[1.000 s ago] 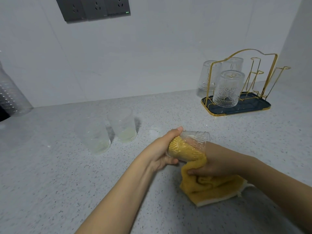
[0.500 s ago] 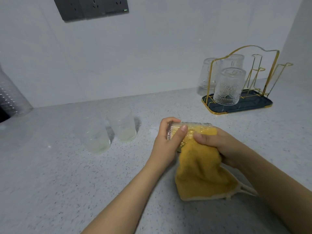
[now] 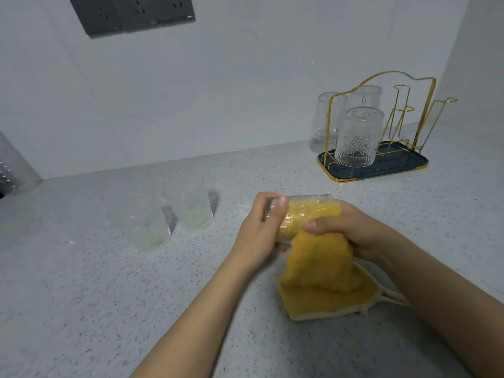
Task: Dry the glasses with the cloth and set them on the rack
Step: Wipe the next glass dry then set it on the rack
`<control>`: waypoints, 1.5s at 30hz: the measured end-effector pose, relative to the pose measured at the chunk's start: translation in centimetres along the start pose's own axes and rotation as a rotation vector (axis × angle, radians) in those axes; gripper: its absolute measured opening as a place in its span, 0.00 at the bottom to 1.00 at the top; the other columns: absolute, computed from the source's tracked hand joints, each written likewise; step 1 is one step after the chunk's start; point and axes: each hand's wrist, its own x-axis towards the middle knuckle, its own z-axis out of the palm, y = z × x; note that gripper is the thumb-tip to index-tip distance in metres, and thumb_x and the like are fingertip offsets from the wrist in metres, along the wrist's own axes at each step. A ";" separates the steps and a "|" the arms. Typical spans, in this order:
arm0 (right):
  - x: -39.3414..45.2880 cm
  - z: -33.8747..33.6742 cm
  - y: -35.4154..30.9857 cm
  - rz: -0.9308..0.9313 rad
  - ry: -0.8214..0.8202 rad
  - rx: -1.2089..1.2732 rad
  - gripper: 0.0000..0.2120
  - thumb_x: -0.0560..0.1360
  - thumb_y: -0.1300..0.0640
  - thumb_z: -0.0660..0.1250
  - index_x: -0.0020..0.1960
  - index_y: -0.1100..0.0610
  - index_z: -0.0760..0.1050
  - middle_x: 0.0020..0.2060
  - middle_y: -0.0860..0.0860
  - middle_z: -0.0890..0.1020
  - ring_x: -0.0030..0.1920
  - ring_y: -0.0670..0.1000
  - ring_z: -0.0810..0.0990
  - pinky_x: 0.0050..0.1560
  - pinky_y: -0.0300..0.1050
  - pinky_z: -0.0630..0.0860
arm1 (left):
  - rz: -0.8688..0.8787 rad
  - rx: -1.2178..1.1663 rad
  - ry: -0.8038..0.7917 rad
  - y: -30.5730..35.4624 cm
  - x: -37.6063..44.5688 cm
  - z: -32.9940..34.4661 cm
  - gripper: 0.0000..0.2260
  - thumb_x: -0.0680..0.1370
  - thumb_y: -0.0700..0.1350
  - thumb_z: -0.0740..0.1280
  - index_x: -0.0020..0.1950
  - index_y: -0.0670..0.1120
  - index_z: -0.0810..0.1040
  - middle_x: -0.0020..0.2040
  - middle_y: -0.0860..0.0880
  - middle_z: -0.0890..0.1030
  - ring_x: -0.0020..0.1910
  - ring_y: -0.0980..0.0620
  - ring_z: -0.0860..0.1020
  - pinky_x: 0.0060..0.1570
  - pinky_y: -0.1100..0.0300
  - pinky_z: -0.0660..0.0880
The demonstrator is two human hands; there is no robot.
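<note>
A clear patterned glass (image 3: 300,211) lies on its side above the counter, with my left hand (image 3: 261,227) gripping its base end. Part of the yellow cloth (image 3: 321,268) is stuffed inside the glass. My right hand (image 3: 351,227) grips the cloth at the glass mouth, and the rest of the cloth hangs down onto the counter. Two more clear glasses (image 3: 144,222) (image 3: 191,205) stand upright to the left. The gold wire rack (image 3: 381,132) on its dark tray stands at the back right, holding three upturned glasses (image 3: 357,137).
The speckled grey counter (image 3: 109,296) runs to a white wall at the back and right. Dark wall sockets (image 3: 131,15) sit high on the wall. A clear dimpled container (image 3: 13,165) is at the far left edge.
The glass turned in my hands and the cloth went deeper inside it. My right hand moved up from under the glass to its mouth. The hanging cloth shifted.
</note>
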 end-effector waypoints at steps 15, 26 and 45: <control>-0.3 0.9 0.3 -0.070 -0.020 -0.228 0.18 0.63 0.64 0.73 0.51 0.51 0.77 0.41 0.49 0.85 0.41 0.47 0.83 0.40 0.37 0.78 | -0.159 -0.136 0.010 0.9 0.0 0.0 0.31 0.75 0.69 0.58 0.56 0.42 0.75 0.41 0.45 0.80 0.30 0.49 0.79 0.27 0.59 0.74; -0.6 0.9 0.5 -0.049 -0.026 -0.174 0.28 0.55 0.49 0.81 0.52 0.50 0.76 0.42 0.47 0.85 0.44 0.46 0.83 0.40 0.36 0.78 | 0.158 -0.041 0.186 0.3 0.4 0.7 0.17 0.72 0.63 0.62 0.49 0.52 0.76 0.42 0.61 0.79 0.45 0.60 0.78 0.49 0.62 0.74; -0.5 0.7 0.8 -0.063 -0.048 -0.247 0.29 0.55 0.51 0.78 0.55 0.50 0.76 0.47 0.49 0.84 0.48 0.48 0.83 0.46 0.41 0.79 | 0.089 -0.196 0.238 1.0 -0.3 1.4 0.09 0.79 0.51 0.65 0.48 0.45 0.76 0.40 0.52 0.77 0.37 0.60 0.77 0.36 0.65 0.73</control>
